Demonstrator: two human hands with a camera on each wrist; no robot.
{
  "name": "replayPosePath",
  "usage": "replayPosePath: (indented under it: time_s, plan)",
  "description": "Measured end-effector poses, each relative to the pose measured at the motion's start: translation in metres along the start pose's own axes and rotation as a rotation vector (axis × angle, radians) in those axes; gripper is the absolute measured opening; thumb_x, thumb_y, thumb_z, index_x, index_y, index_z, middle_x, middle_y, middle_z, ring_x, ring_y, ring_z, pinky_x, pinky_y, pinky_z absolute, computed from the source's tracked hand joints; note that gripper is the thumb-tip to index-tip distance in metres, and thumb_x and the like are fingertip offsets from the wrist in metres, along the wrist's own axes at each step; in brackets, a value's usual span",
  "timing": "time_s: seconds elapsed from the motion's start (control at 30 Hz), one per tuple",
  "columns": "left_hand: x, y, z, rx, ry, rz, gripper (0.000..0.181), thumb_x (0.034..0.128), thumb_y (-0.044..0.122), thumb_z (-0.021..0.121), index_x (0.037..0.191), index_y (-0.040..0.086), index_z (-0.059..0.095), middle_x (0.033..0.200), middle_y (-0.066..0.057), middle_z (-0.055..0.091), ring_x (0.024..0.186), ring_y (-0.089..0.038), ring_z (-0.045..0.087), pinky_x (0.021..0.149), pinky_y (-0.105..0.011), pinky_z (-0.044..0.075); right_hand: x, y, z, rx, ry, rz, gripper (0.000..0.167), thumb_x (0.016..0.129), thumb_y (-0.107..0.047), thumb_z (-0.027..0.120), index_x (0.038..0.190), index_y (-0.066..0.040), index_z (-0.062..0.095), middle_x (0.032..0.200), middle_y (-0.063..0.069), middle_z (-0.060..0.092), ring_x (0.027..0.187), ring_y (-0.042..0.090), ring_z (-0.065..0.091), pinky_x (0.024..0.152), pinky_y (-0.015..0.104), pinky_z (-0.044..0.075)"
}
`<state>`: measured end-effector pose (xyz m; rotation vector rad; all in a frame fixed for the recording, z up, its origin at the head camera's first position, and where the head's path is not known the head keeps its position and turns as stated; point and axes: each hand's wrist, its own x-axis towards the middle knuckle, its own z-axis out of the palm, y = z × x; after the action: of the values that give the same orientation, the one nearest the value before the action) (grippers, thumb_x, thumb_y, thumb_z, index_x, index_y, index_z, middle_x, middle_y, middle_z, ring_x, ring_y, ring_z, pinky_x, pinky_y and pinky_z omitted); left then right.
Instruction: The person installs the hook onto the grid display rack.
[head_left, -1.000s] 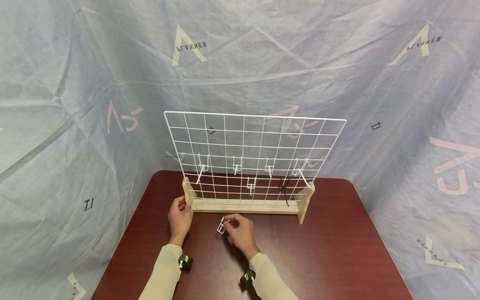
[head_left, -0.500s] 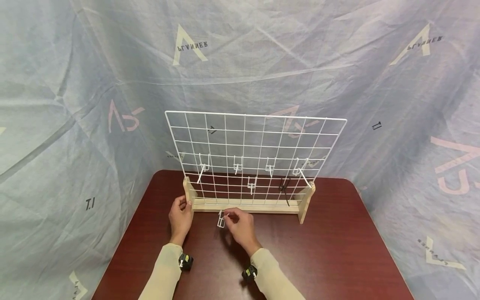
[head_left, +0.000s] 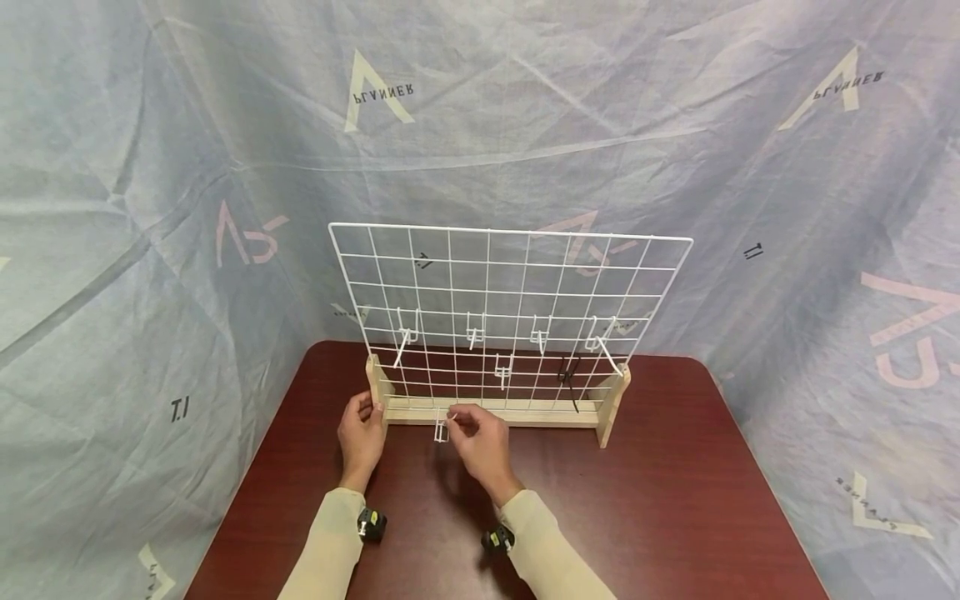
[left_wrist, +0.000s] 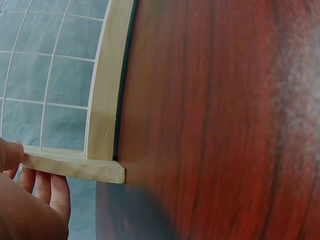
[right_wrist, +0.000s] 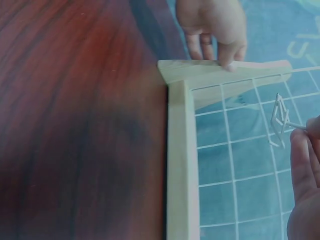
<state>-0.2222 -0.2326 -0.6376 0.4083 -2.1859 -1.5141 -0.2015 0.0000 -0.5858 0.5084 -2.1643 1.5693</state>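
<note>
In the head view my left hand [head_left: 362, 437] grips the left wooden end piece [head_left: 377, 383] of a stand that holds up a white wire grid panel [head_left: 510, 232]. The left wrist view shows the thumb on one face of that wood and fingers on the other. My right hand [head_left: 482, 446] pinches a white wire hook [head_left: 440, 430] by its prong, in front of the lower left of the grid. Seen from the right wrist, the hook's frame [right_wrist: 278, 120] faces the grid; whether it touches the wires I cannot tell.
Several white hooks, one of them a short-pronged hook [head_left: 474, 335], hang on the grid's middle rows. A black hook [head_left: 567, 379] hangs at the lower right. The wooden base bar [head_left: 525, 414] runs between the end pieces on a dark red table [head_left: 660, 500]. Grey sheeting [head_left: 480, 117] surrounds the table.
My right hand has moved forward with the white hook, from over the table up to the grid's lower edge, and the hook has turned more upright. The left hand stays on the end piece.
</note>
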Motion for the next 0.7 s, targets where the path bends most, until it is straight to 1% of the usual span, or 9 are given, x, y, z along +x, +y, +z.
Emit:
replayPosePath:
  time_s: [0.07,0.2,0.33,0.43,0.53,0.7]
  plan:
    - [0.0,0.001,0.0,-0.001,0.001,0.0,0.03,0.1043,0.012,0.066,0.134,0.006,0.064,0.127,-0.018,0.068,0.117,-0.033,0.068,0.096,-0.05,0.055,0.003,-0.003,0.0,-0.005,0.017,-0.012,0.016,0.087,-0.001,0.083,0.102,-0.005,0.08,0.093,0.004,0.082,0.079,0.015,0.078,0.069,0.021,0.061]
    - [0.0,0.001,-0.001,0.004,0.0,-0.002,0.03,0.1041,0.012,0.066,0.133,0.005,0.064,0.128,-0.018,0.068,0.118,-0.033,0.068,0.096,-0.049,0.055,0.009,-0.009,-0.001,0.001,0.039,-0.032,0.015,0.088,-0.002,0.083,0.102,-0.005,0.08,0.093,0.003,0.082,0.078,0.013,0.077,0.069,0.021,0.061]
    - [0.0,0.001,-0.001,0.0,0.003,0.005,0.03,0.1035,0.011,0.067,0.133,0.004,0.064,0.128,-0.019,0.068,0.118,-0.034,0.068,0.097,-0.049,0.055,0.015,-0.014,-0.001,0.021,0.054,-0.056,0.017,0.088,0.0,0.082,0.104,-0.003,0.081,0.093,0.005,0.081,0.078,0.014,0.078,0.069,0.021,0.062]
    - [0.0,0.002,-0.001,0.0,0.006,0.011,0.03,0.1031,0.01,0.067,0.132,0.003,0.064,0.128,-0.02,0.068,0.118,-0.034,0.069,0.097,-0.048,0.055,0.02,-0.019,-0.001,0.023,0.066,-0.089,0.017,0.088,0.001,0.082,0.105,-0.002,0.081,0.094,0.005,0.082,0.078,0.016,0.078,0.07,0.021,0.062]
    - [0.0,0.002,-0.001,0.004,0.011,0.014,0.03,0.1033,0.01,0.067,0.132,0.003,0.064,0.128,-0.019,0.069,0.117,-0.033,0.069,0.096,-0.047,0.055,0.026,-0.025,-0.002,0.006,0.067,-0.123,0.016,0.089,-0.001,0.081,0.105,-0.004,0.081,0.097,0.004,0.082,0.081,0.015,0.078,0.072,0.021,0.062]
    - [-0.001,0.001,-0.001,0.003,0.011,0.024,0.029,0.1035,0.01,0.067,0.132,0.003,0.064,0.127,-0.02,0.068,0.117,-0.035,0.068,0.096,-0.051,0.056,0.034,-0.035,-0.003,-0.029,0.078,-0.213,0.015,0.089,-0.001,0.081,0.104,-0.007,0.081,0.098,0.004,0.081,0.082,0.015,0.078,0.074,0.022,0.061]
